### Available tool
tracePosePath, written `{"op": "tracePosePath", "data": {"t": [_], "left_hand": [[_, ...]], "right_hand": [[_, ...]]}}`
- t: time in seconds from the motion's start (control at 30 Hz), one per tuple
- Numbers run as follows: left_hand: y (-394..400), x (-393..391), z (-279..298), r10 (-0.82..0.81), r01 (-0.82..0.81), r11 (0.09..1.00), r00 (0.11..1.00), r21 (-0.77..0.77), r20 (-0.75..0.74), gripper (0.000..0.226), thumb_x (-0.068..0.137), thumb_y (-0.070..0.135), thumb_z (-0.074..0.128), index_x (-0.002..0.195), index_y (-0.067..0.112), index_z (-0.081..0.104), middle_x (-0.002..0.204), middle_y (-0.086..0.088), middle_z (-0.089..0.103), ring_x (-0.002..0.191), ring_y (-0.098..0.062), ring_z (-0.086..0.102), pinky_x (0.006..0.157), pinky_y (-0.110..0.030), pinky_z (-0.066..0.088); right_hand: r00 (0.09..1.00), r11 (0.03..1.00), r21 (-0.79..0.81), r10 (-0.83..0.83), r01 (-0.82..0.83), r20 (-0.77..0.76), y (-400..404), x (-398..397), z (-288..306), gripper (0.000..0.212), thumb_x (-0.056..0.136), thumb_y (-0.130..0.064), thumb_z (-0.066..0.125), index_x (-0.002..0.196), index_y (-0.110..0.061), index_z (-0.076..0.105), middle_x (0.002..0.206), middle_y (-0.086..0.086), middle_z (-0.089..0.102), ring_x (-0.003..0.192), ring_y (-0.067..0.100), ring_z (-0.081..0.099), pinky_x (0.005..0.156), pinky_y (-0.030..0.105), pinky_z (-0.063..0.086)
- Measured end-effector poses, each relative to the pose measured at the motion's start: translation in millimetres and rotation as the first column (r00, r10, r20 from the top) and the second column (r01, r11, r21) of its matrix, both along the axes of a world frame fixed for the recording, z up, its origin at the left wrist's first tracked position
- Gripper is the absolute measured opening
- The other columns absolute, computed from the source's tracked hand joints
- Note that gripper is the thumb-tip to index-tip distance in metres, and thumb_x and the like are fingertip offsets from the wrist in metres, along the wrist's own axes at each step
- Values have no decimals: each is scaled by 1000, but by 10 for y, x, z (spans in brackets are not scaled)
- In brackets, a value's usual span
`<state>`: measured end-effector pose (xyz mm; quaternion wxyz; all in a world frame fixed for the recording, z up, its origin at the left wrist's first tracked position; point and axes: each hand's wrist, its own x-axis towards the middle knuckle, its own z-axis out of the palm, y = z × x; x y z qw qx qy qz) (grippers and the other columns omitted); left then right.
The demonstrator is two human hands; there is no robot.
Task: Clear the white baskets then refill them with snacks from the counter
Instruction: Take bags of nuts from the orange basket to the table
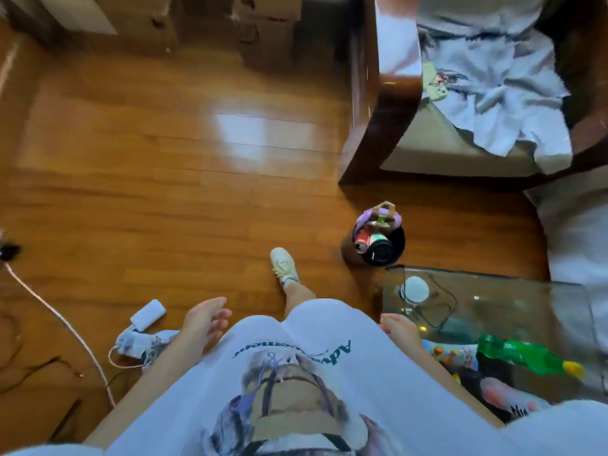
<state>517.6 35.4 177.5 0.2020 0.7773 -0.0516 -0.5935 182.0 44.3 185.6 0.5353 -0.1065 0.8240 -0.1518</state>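
Observation:
No white basket or counter shows in the head view. My left hand (205, 319) hangs by my left hip above the wooden floor, fingers relaxed and holding nothing. My right hand (399, 330) hangs by my right hip at the near corner of a glass table (493, 284); its fingers curl loosely and I see nothing in it. Colourful snack packets (449, 355) and a green bottle (523, 353) lie under or on the glass at the lower right.
A small dark bin (378, 241) full of cans and rubbish stands on the floor ahead to the right. A dark wooden armchair (388, 120) with crumpled white cloth fills the upper right. Cables and a white charger (148, 314) lie at the left. Cardboard boxes (266, 31) stand at the back.

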Motion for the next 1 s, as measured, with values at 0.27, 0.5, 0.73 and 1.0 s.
{"op": "tracePosePath", "data": {"t": [0.27,0.5,0.73,1.0], "left_hand": [[-1223,422,222,161,-161,987,987,-22,13,14,94,20,52,104,11,57,74,-5,59,60,-15,50,54,-25,39],[-1252,949,134,479,-480,876,877,44,36,17,94,21,50,107,15,59,75,-3,60,62,-14,51,53,-24,39],[-817,1519,-72,729,-719,657,682,224,51,34,92,23,53,122,6,55,78,-4,59,66,-16,50,56,-27,38],[-1271,2672,-107,827,-805,538,562,249,29,15,94,19,49,85,8,54,46,1,62,63,-15,46,56,-25,33]], "right_hand": [[989,973,177,146,-147,17,-1880,638,-150,25,88,-7,42,64,-12,48,59,3,42,38,12,33,38,17,23],[822,820,80,559,-567,109,-3117,1705,-169,30,94,-14,47,122,-6,53,78,16,60,64,29,60,55,27,53],[559,581,-84,807,-809,191,-3946,3118,-67,10,95,-13,45,100,-10,53,70,4,55,59,14,51,56,25,37],[596,615,-74,782,-785,179,-4605,4397,-13,15,94,-12,46,84,-19,55,67,4,57,38,5,54,54,22,37]]}}
